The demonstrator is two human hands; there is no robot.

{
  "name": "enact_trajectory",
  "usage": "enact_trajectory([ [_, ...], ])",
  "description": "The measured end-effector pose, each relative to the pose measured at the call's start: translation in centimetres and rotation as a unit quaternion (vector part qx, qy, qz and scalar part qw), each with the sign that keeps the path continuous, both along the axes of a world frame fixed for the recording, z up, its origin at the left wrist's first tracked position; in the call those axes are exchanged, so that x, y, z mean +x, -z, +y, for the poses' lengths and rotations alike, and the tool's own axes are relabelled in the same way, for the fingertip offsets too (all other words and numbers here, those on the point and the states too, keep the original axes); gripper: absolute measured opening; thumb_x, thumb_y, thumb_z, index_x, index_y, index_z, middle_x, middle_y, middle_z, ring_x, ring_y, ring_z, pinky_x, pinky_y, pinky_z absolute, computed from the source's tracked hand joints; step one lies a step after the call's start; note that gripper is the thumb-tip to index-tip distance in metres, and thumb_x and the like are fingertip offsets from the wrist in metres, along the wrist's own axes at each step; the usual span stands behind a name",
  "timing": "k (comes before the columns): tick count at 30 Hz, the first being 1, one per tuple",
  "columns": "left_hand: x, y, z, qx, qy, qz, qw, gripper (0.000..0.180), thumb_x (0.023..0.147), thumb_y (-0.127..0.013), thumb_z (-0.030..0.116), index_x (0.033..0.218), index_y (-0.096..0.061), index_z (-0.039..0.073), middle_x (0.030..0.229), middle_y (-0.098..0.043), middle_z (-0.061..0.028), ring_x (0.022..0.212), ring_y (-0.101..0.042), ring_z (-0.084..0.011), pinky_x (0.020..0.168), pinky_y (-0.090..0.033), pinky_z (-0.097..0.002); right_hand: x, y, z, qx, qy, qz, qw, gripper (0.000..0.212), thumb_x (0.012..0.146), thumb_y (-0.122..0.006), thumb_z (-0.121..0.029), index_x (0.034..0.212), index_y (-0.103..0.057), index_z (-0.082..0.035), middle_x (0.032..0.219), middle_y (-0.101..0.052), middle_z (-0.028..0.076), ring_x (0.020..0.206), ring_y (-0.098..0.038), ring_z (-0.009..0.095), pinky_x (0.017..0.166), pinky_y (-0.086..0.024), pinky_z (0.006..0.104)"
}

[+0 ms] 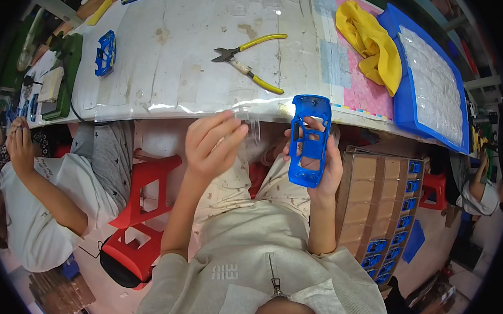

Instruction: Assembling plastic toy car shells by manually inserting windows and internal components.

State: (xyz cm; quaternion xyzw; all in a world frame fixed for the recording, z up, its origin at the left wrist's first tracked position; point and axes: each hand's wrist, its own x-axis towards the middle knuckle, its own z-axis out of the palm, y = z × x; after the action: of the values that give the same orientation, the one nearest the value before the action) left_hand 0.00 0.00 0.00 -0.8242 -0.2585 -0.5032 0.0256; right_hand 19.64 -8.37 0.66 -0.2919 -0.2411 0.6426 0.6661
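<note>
My right hand (333, 167) is closed around a blue plastic toy car body shell (314, 145), held upright just off the table's near edge. The shell has open window cut-outs, and fingers show through them. To its left, my left hand (214, 145) is raised with its fingers bent together. It pinches a thin clear plastic piece (253, 116), whose outline is hard to make out against the table edge. The clear piece and the shell are apart. Beyond both hands, cutting pliers (240, 58) with yellow handles lie spread on the white table (173, 64).
At right stands a blue tray (401, 101) of clear parts, with a yellow cloth (371, 48) beside it. A compartmented carton (372, 179) with several blue shells is by my right side. Another shell (105, 53) lies far left. A red stool (134, 248) and a co-worker (55, 207) are at left.
</note>
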Motion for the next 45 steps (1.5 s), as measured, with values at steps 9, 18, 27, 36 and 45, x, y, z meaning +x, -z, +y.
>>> enact_trajectory([
  [9,1.5,3.8,-2.9,-0.179,0.159,0.164,0.957,0.027,0.062,-0.060,0.002,0.088,-0.062,0.002,0.094,-0.061,-0.0096,0.095,-0.058,-0.0253,0.077,-0.049,-0.0346,0.9,0.1,-1.1,-0.035,0.051,-0.012,0.998,0.048,0.093,-0.031,-0.037,0.126,-0.038,-0.003,0.112,-0.052,0.023,0.083,-0.060,0.025,0.072,-0.051,0.0363],
  [18,2.9,-0.1,-4.8,-0.082,0.165,-0.033,0.982,0.024,0.066,-0.065,-0.001,0.089,-0.063,0.008,0.089,-0.063,-0.0067,0.085,-0.064,-0.0238,0.065,-0.052,-0.0314,0.2,0.4,-0.9,-0.059,0.050,-0.003,0.997,0.048,0.093,-0.032,-0.036,0.126,-0.038,-0.002,0.111,-0.052,0.021,0.088,-0.059,0.026,0.076,-0.051,0.0372],
  [27,5.4,-2.7,-5.0,-0.082,0.185,0.052,0.978,0.021,0.067,-0.064,0.005,0.087,-0.066,0.012,0.092,-0.065,-0.0006,0.093,-0.061,-0.0188,0.079,-0.043,-0.0321,0.3,0.5,-1.6,-0.071,0.083,-0.010,0.994,0.048,0.091,-0.034,-0.037,0.123,-0.039,-0.002,0.113,-0.051,0.016,0.099,-0.055,0.026,0.089,-0.043,0.0366],
  [36,4.6,-2.0,-4.9,-0.051,0.029,0.092,0.994,0.014,0.074,-0.066,0.018,0.087,-0.066,0.015,0.095,-0.066,0.0033,0.087,-0.055,-0.0178,0.076,-0.033,-0.0311,-1.9,0.3,-1.2,-0.049,0.011,0.035,0.998,0.034,0.093,-0.041,-0.028,0.121,-0.038,-0.008,0.112,-0.049,0.003,0.100,-0.048,0.009,0.083,-0.040,0.0218],
  [45,4.7,-3.0,-5.3,-0.157,0.058,0.229,0.959,0.035,0.072,-0.064,0.024,0.104,-0.061,0.010,0.114,-0.058,-0.0041,0.098,-0.048,-0.0236,0.082,-0.033,-0.0351,-1.6,0.6,-1.1,-0.031,0.011,0.054,0.998,0.036,0.095,-0.038,-0.028,0.124,-0.036,-0.007,0.118,-0.046,0.005,0.108,-0.044,0.010,0.091,-0.037,0.0243],
])
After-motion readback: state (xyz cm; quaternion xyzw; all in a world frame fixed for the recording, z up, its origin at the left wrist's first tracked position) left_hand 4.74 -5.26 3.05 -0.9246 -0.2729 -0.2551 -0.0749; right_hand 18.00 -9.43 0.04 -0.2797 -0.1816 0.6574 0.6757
